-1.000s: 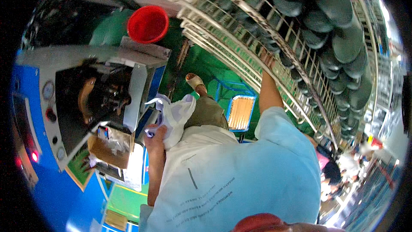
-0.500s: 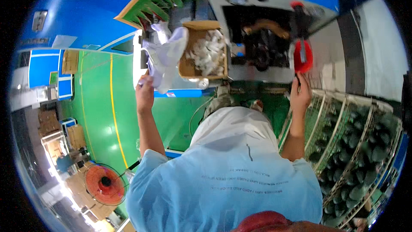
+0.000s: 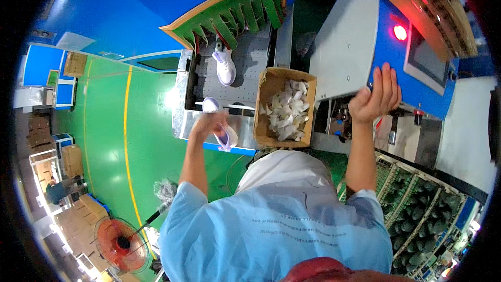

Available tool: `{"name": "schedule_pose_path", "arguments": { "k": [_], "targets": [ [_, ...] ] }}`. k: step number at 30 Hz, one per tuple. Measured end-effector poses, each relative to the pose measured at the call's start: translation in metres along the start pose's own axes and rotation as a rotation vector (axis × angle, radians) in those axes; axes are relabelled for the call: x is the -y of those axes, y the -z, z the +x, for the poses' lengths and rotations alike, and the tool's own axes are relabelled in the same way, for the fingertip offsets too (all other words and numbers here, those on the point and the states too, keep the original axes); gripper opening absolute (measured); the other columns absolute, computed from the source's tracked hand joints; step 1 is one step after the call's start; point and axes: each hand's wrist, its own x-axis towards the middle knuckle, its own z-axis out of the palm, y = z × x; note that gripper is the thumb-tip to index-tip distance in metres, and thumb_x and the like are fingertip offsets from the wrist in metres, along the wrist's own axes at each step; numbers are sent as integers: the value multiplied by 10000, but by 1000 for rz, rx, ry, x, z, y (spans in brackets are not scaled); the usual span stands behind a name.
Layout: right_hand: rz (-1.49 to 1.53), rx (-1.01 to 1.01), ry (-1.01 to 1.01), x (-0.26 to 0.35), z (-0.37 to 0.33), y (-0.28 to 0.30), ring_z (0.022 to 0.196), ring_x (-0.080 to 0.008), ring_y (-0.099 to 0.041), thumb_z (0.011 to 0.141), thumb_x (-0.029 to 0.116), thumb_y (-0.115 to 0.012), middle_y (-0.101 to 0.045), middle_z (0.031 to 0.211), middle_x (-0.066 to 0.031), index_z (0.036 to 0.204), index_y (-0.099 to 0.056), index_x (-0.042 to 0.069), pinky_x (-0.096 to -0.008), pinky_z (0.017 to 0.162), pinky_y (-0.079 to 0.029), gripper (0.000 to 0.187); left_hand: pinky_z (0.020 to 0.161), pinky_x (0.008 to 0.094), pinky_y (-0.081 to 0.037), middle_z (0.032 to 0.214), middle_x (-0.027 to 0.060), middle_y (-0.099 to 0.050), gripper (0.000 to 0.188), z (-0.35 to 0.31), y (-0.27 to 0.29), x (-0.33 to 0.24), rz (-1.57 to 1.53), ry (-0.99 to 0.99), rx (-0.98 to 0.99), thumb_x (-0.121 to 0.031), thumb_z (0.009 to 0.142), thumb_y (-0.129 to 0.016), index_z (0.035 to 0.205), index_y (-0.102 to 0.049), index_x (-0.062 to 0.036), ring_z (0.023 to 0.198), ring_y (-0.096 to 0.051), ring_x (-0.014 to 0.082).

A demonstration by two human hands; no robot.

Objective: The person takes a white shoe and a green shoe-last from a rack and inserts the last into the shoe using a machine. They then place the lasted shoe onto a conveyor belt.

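A white sneaker with lavender trim (image 3: 227, 137) is in my left hand (image 3: 209, 124), whose fingers are closed over its middle and slightly blurred. It hangs above the near metal edge of the conveyor (image 3: 201, 91). Farther in, a second white sneaker (image 3: 225, 68) lies on the dark perforated belt, close to a green strip curtain (image 3: 235, 23). My right hand (image 3: 377, 96) is raised, palm down and fingers stretched, at the blue front of a machine (image 3: 383, 47). A glowing red button (image 3: 400, 32) is just beyond its fingertips. Whether the palm touches the panel I cannot tell.
A cardboard box (image 3: 261, 107) of crumpled white scraps stands between the conveyor and the machine. At lower right is a rack (image 3: 412, 188) full of dark shoe-shaped pieces. An orange fan (image 3: 122, 243) stands at lower left on the green floor (image 3: 107, 141).
My right hand has moved up from beside the red object to the machine's blue panel. The left hand has shifted right and nearer with a sneaker. The view has turned, showing more of the conveyor.
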Motion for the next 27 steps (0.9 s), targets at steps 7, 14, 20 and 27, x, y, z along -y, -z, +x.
{"name": "schedule_pose_path", "arguments": {
  "k": [7,14,20,27],
  "targets": [
    [-85,-21,138,6,-2,-13,1280,-361,-539,1064,323,-274,-597,1341,-221,1311,-550,-18,-499,1099,-324,504,903,372,-477,1173,124,-628,697,220,55,-44,-176,-445,-827,-280,723,-889,1263,-546,-1,1063,-591,245],
    [-158,58,138,-14,-25,9,1334,-340,-469,1017,422,-332,-565,1390,-152,1362,-504,58,-537,1126,-266,530,866,395,-491,1035,115,-673,448,242,-41,-105,-463,-528,-850,-63,751,-758,1160,-594,15,975,-649,280],
    [-13,78,24,-1,3,10,1306,-317,-500,1012,387,-400,-605,1342,-163,1265,-599,17,-495,1132,-284,491,854,366,-536,1103,77,-672,412,211,10,-50,-1072,-447,22,-202,889,-727,1248,-592,-51,993,-656,186],
    [767,297,-172,52,-6,84,1331,-436,-413,800,246,-814,-417,1433,-242,1472,-378,-9,-552,1118,-317,841,957,408,-540,1245,102,-636,594,-80,-132,-103,-972,-888,125,-137,838,-685,1390,-496,-27,1090,-656,254]
  ]
}}
